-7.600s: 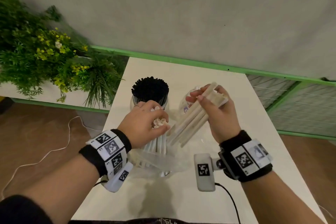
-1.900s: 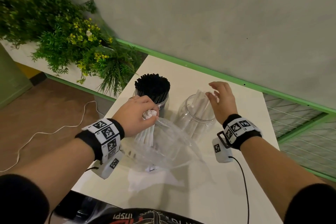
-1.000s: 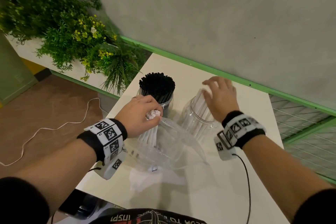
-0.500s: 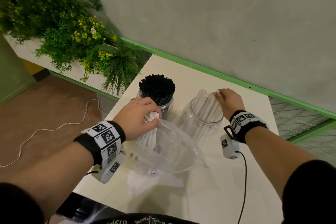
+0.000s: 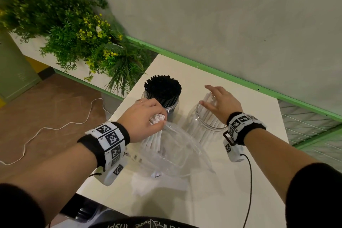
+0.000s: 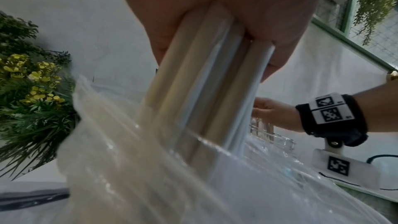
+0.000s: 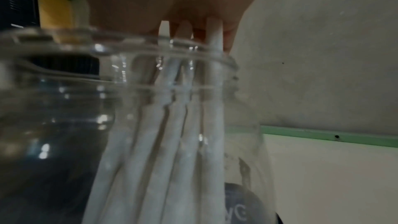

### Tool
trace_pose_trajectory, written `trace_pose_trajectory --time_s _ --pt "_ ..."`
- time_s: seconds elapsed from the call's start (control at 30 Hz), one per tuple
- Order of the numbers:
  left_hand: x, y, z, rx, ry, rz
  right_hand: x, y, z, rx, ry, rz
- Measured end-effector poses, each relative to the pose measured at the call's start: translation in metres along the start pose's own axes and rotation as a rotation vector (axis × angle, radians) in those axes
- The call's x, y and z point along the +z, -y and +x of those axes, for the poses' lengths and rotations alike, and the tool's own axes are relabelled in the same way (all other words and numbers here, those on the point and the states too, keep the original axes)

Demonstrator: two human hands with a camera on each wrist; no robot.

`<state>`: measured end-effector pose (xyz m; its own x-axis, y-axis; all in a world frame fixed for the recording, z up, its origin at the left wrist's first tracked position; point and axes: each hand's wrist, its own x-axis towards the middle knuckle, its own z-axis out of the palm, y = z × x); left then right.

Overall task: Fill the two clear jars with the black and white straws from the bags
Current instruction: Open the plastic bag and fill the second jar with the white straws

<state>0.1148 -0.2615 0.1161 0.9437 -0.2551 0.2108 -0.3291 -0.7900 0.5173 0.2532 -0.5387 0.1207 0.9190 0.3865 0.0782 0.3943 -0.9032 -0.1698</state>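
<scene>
My left hand (image 5: 143, 116) grips the top of a bundle of white straws (image 5: 157, 119) that stands in a clear plastic bag (image 5: 177, 152) on the white table (image 5: 240, 181). The left wrist view shows those white straws (image 6: 202, 77) running down from my fist into the bag (image 6: 129, 159). Behind it, a clear jar (image 5: 171, 108) is packed with black straws (image 5: 162, 89). To the right, a second clear jar (image 5: 203, 131) holds several white straws (image 7: 178, 142) leaning at its far side. My right hand (image 5: 220, 101) hovers over its mouth with fingers spread, touching the straw tops.
A planter of green plants with yellow flowers (image 5: 77, 33) stands left of the table. A grey wall with a green rail (image 5: 222, 76) runs close behind the jars. A white cable (image 5: 55, 127) lies on the brown floor. A black wire (image 5: 249, 181) trails from my right wrist.
My right hand has left the straw tops at the jar's far rim and now spreads open over the jar's mouth. My left hand keeps its grip on the bundle.
</scene>
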Motion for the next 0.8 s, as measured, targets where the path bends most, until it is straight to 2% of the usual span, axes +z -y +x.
trace_pose_trajectory --time_s 0.07,0.17,0.4,0.5,0.63,0.8 --pt "0.0 0.0 0.0 0.005 0.0 -0.001 0.003 0.002 0.005 0.006 -0.022 -0.002" --pt "0.0 0.001 -0.001 0.008 -0.008 -0.007 0.012 -0.003 0.006 -0.009 -0.137 0.014" --pt "-0.001 0.001 -0.002 0.009 -0.004 0.001 0.002 -0.011 0.012 -0.179 -0.432 0.127" --pt "-0.001 0.001 -0.002 0.009 0.005 0.002 0.002 -0.017 0.011 -0.126 -0.382 0.075" --pt "-0.002 0.0 -0.002 0.004 0.011 0.0 0.006 -0.016 0.009 0.015 -0.266 0.145" --pt "-0.002 0.0 -0.003 0.004 0.014 0.003 0.005 -0.019 0.001 -0.016 -0.297 0.164"
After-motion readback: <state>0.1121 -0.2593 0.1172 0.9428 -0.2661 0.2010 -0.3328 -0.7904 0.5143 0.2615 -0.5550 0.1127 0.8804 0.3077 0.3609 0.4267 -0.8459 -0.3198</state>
